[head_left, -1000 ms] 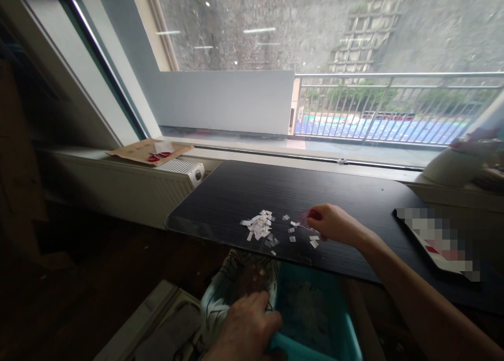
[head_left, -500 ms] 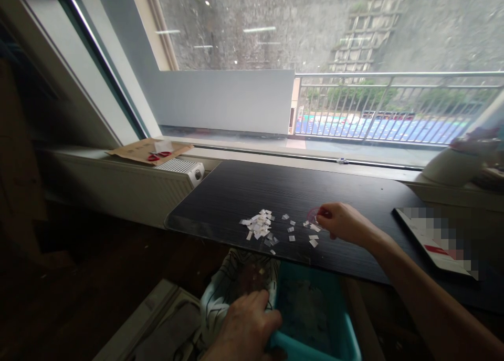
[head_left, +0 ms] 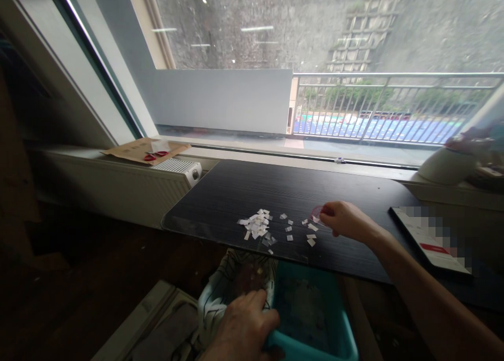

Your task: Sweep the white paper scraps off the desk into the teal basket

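My right hand (head_left: 340,219) is closed over the dark table (head_left: 307,185), pinching a small round pink see-through piece (head_left: 316,213) whose exact kind I cannot make out. Small white paper slips (head_left: 312,227) lie just below and left of its fingers. Farther left is a heap of white and clear slips (head_left: 256,223), with several single ones scattered between. My left hand (head_left: 246,321) is low in front of the table, its fingers wrapped on the near rim of a teal bin (head_left: 311,348). Pale bits lie inside the bin.
A striped cloth or bag (head_left: 214,292) lines the bin's left side. Red-handled scissors (head_left: 155,155) rest on brown paper (head_left: 118,150) over the radiator (head_left: 173,190). A flat tablet-like object (head_left: 429,243) lies at the table's right. A window with a railing (head_left: 354,109) stands behind.
The view shifts slightly. My right hand moves a little to the right relative to the slips, still pinching the pink piece. My left hand stays on the bin's rim.
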The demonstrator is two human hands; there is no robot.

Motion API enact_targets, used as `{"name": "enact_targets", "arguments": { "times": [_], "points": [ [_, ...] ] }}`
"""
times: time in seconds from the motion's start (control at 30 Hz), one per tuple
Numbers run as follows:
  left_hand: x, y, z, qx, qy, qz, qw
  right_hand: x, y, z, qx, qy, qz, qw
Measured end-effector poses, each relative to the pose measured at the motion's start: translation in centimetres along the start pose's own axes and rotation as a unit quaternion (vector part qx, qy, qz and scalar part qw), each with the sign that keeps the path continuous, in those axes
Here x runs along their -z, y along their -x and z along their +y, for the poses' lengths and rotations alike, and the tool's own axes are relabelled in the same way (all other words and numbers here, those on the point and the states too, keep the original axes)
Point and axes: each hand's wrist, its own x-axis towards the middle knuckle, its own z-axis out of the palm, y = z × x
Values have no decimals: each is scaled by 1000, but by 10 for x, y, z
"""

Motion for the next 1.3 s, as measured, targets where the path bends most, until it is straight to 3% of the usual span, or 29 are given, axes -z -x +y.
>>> {"name": "enact_targets", "arguments": {
  "times": [0.23,0.43,0.73,0.87,1.13,1.3],
  "points": [
    [1,-1,-1,3,12,-1,1000,-4,3,-2,40,-9,12,999],
    [2,-1,-2,0,12,-16,1000,-3,2,-1,-2,-5,13,1000],
    [8,-3,0,6,17,-35,999,1,4,7,-9,-10,23,1000],
    [8,-5,-1,2,19,-54,998,-3,3,5,-6,-35,-2,999],
    [4,0,-1,-1,13,-8,1000,-5,-2,5,-11,-45,7,999],
    [5,-2,1,-3,17,-21,1000,-3,0,11,-9,-40,23,999]
  ]
}}
